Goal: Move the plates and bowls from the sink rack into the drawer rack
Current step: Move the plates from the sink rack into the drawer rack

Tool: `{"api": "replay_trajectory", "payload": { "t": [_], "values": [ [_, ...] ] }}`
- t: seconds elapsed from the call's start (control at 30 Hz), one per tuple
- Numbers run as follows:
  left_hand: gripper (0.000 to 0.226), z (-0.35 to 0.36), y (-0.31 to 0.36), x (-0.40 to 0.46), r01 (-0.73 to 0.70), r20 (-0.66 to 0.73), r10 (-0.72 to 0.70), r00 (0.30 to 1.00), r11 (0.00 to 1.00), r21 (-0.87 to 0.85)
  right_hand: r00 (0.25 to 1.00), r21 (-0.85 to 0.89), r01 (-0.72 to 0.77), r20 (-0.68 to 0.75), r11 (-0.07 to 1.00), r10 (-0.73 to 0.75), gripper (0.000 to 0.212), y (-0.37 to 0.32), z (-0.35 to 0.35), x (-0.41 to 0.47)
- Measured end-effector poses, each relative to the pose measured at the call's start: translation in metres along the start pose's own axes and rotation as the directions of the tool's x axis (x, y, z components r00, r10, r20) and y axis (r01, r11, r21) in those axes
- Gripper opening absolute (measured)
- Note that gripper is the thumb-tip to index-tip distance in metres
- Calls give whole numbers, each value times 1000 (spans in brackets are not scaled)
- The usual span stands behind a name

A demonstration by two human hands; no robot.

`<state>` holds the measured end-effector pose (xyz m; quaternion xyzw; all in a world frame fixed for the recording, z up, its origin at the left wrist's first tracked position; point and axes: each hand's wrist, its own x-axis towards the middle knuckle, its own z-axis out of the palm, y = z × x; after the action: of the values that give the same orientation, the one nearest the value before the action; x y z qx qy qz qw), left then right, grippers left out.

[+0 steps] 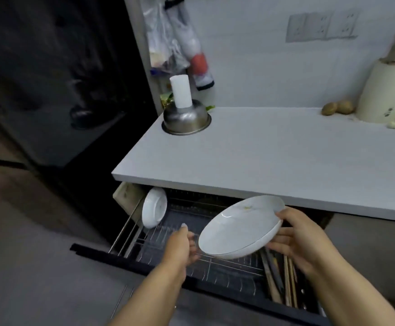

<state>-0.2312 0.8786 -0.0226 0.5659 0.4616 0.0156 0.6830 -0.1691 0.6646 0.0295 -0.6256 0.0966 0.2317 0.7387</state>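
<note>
Plate (240, 228) above drawer rack (215, 267), bowl (154, 210) at rack's left

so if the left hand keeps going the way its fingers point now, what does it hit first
Probably the white plate. The left hand reaches forward and to the right above the drawer rack, its fingertips already at the plate's left rim, while the right hand grips the other side. Whether they touch is unclear.
</note>
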Motion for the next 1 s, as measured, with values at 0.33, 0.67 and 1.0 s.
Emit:
{"api": "replay_trajectory", "payload": {
  "t": [0.33,0.67,1.0],
  "values": [
    [24,-102,-5,78,-82,-256,110,961,990,115,983,-288,-84,134,954,127,32,79,120,105],
    [17,-137,5,145,-84,-324,253,912,886,456,977,-500,-110,103,859,186,56,129,211,200],
    [40,-155,-23,207,-132,-106,446,889,471,872,985,-587,-105,48,803,164,68,154,267,263]
  ]
}}
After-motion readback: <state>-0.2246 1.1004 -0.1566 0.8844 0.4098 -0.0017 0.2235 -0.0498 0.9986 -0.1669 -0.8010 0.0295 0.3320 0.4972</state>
